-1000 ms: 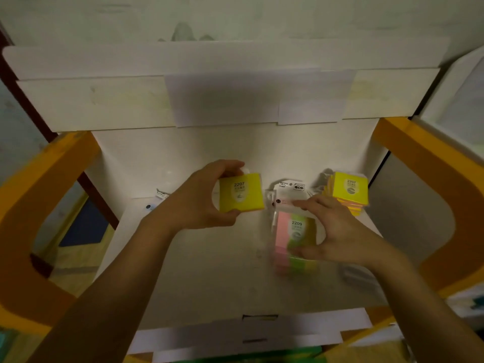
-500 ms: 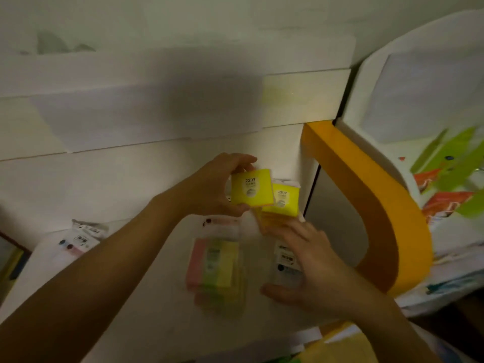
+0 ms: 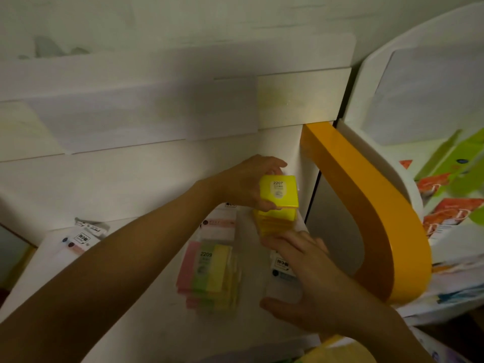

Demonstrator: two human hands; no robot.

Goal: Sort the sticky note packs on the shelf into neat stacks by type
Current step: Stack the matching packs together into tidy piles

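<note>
The white shelf [image 3: 157, 297] in front of me carries everything, closed on its right by the curved orange side panel [image 3: 366, 218], and I work in that right back corner so the panel and back wall keep my piles square. My left hand [image 3: 243, 184] reaches across, its fingers [image 3: 272, 163] curled over the top and thumb under the yellow 2207 pack [image 3: 279, 192], holding it just above the yellow stack [image 3: 275, 222] of like packs so that it can land flush. My right hand [image 3: 309, 279] lies below the stack with straight, spread fingers holding nothing, tips at its front edge, I judge to steady it. The multicolour 2209 packs [image 3: 209, 276] lie in their own pile near the middle. A small labelled pack [image 3: 281, 265] peeks from under my right hand, and other white-labelled packs [image 3: 83, 237] sit far left, still unsorted.
</note>
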